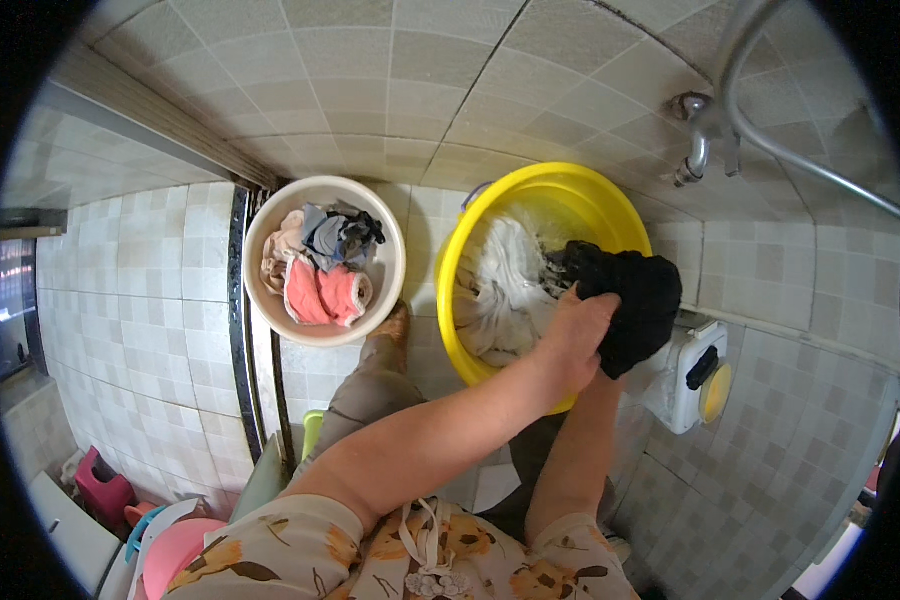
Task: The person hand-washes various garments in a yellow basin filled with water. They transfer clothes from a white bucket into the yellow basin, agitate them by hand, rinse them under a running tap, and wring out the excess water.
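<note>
A black wet-looking cloth (pixel 641 307) is gripped in my left hand (pixel 581 322) over the right side of a yellow plastic tub (pixel 457 247). My right hand is hidden beneath the black cloth; only its forearm shows, so its grip cannot be told. White fabric (pixel 510 259) lies in water inside the tub, with part of the black cloth trailing beside it. To the left stands a pale plastic basin (pixel 390 300) holding a coral-pink rolled cloth (pixel 322 292) with white trim, a grey and black garment (pixel 337 236) and beige fabric (pixel 285 240).
A metal tap (pixel 694 161) and shower hose (pixel 810 169) are on the tiled wall. A white container (pixel 682 390) with a black item and yellow round piece stands right of the tub. My bare foot (pixel 394 330) is near the basin, beside a door track (pixel 266 375).
</note>
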The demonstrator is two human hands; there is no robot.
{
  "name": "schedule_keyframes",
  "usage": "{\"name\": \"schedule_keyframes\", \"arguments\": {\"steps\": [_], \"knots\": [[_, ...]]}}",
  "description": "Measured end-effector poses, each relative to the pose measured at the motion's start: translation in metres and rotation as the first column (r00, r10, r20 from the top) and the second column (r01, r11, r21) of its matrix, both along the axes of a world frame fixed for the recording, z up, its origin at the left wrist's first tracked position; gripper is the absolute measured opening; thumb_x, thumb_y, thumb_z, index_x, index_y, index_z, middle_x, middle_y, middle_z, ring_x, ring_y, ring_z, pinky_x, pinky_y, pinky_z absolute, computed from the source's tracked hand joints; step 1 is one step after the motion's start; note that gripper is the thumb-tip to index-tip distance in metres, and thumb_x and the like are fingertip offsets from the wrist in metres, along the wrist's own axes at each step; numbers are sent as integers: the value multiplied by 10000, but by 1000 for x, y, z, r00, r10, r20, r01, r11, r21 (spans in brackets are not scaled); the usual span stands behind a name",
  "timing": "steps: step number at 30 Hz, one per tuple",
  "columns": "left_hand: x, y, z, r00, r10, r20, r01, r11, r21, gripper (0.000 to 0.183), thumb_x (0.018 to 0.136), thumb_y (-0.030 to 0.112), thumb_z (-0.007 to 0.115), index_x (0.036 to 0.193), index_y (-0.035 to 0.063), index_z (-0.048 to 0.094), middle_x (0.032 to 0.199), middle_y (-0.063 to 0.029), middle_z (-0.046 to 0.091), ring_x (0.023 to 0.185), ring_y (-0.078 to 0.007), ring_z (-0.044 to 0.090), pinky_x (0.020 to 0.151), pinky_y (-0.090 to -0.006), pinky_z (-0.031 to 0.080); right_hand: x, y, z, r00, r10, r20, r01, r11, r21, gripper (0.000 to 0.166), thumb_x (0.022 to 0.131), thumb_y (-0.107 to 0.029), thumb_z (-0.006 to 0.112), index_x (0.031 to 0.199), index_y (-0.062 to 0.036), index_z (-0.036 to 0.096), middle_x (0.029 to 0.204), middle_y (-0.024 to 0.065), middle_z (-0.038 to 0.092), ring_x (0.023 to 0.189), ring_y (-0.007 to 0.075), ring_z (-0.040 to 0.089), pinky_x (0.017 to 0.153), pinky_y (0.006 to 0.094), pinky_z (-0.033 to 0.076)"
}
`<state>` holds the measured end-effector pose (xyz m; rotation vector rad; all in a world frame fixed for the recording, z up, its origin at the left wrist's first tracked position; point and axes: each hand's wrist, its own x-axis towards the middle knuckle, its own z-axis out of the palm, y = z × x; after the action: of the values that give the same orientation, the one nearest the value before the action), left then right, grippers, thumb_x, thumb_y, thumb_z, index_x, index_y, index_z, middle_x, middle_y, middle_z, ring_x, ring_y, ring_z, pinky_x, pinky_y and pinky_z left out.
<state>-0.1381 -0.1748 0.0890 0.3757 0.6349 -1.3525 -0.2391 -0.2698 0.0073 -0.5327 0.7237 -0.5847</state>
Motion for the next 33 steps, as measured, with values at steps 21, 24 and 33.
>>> {"name": "schedule_keyframes", "arguments": {"steps": [21, 24, 33], "knots": [[3, 5, 2, 319, -378, 869, -28, 913, 408, 403, 756, 290, 652, 969, -43, 570, 823, -184, 627, 795, -295, 626, 722, -364, 490, 12, -51, 49, 813, 4, -582, -212, 933, -291, 371, 876, -206, 568, 1172, 8, 502, 1022, 123, 596, 931, 223, 599, 768, 319, 512], [7, 9, 5, 112, -365, 924, -35, 928, 370, 350, 741, 276, 645, 881, -35, 566, 768, -201, 611, 753, -333, 619, 682, -387, 489, 24, -55, 66, 735, 130, -665, -398, 877, -268, 287, 880, -178, 557, 1098, 10, 553, 996, 104, 605, 860, 192, 599, 719, 286, 492], [2, 10, -2, -302, -354, 885, -68, 934, 350, 296, 702, 245, 644, 808, -23, 577, 721, -187, 601, 701, -342, 611, 638, -405, 495, 33, -60, 62, 426, 424, -800, -834, 526, -166, 219, 884, -179, 535, 940, 19, 609, 830, 30, 614, 723, 121, 545, 666, 251, 444]]}}
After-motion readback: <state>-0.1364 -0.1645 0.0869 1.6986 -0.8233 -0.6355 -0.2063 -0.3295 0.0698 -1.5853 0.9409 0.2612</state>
